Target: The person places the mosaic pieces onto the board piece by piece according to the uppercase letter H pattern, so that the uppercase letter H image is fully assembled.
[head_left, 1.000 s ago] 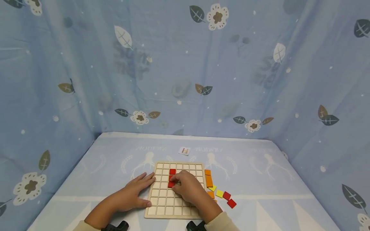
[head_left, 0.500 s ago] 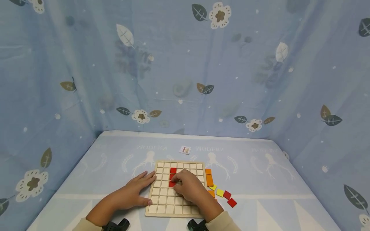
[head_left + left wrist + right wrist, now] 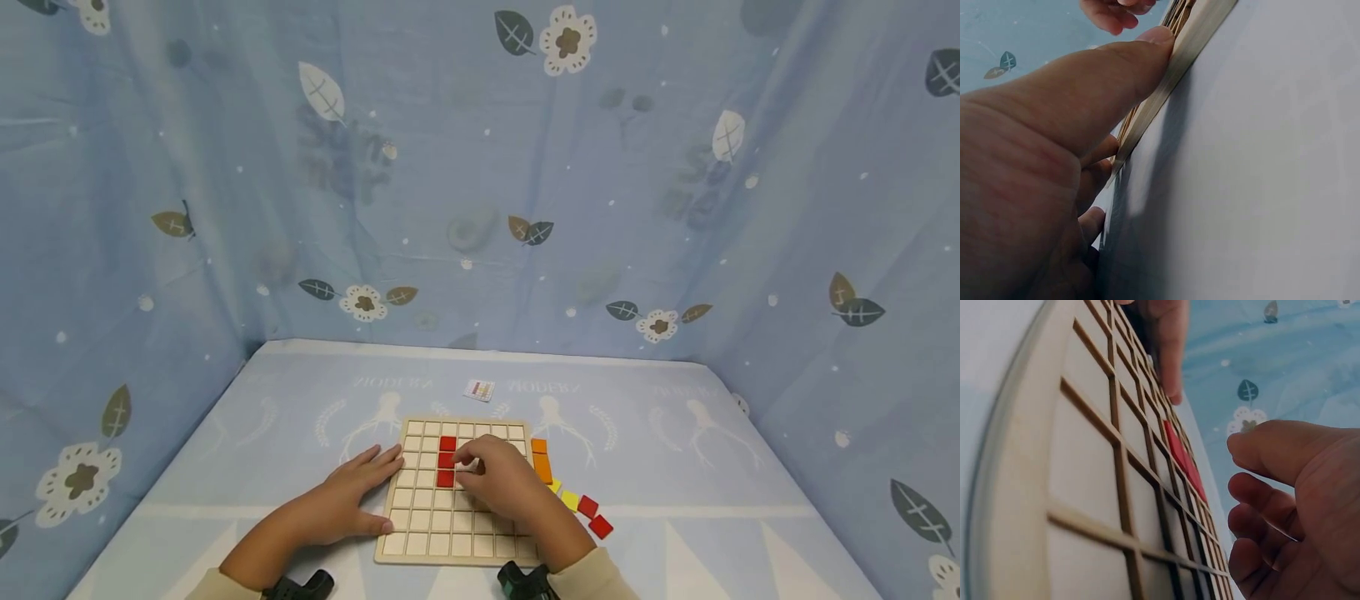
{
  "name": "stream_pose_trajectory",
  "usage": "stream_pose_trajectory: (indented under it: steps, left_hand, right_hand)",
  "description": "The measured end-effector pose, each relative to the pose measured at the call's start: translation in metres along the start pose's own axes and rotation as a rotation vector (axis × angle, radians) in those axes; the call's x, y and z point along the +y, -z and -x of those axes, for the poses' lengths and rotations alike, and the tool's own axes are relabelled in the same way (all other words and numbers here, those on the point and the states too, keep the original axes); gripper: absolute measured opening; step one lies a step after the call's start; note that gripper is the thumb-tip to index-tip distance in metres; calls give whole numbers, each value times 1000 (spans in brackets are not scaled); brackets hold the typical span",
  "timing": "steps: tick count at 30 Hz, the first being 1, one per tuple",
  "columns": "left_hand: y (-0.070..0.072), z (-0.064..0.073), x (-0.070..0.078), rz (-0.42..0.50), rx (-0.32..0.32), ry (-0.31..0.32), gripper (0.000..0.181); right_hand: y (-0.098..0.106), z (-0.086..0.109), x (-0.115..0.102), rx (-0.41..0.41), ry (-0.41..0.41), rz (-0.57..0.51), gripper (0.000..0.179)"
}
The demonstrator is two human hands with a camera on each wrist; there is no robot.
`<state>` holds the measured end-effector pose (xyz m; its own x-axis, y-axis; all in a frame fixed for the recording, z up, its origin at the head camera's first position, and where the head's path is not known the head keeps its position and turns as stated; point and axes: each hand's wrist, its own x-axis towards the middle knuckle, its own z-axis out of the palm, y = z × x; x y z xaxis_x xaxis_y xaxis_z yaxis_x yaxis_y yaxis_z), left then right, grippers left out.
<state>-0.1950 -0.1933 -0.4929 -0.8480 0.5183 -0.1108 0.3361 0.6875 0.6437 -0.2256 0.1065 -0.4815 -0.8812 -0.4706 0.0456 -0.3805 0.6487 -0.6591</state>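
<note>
A wooden grid board (image 3: 420, 523) lies on the table, with three red tiles (image 3: 446, 461) in one column of its squares. My left hand (image 3: 348, 500) rests along the board's left edge with fingers spread; its thumb (image 3: 1141, 59) touches the frame in the left wrist view. My right hand (image 3: 504, 477) hovers over the board just right of the red tiles. In the right wrist view its thumb (image 3: 1272, 447) and bent fingers are apart, with nothing between them. The hand hides part of the board's middle.
Right of the board lie orange tiles (image 3: 542, 468), yellow tiles (image 3: 570, 500) and two loose red tiles (image 3: 600, 527). A small printed card (image 3: 478, 390) lies behind the board. Patterned blue curtains (image 3: 465, 183) surround the table (image 3: 247, 467).
My right hand has let go of the lowest red tile and moved slightly right and up, so the red column shows fully. My left hand stays in place.
</note>
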Motion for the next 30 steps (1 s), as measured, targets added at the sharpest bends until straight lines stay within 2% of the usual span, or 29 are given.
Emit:
stream_pose_trajectory:
  steps: [7,13,23,30]
  left_hand:
    - [-1,0,1,20,-10,-1,100]
    - [-2,-2,-3,0,-13,22,99]
    - [-1,-3,-6,-4,-11,15,100]
    - [-2,-3,-7,-2,-14,14,100]
  right_hand:
    - [24,18,12,38,-16,-5,21]
    - [40,33,29,68,-77,29,22]
    - [59,55,57,145,-262,67,22]
    - [65,67,67,102,-366,45,24]
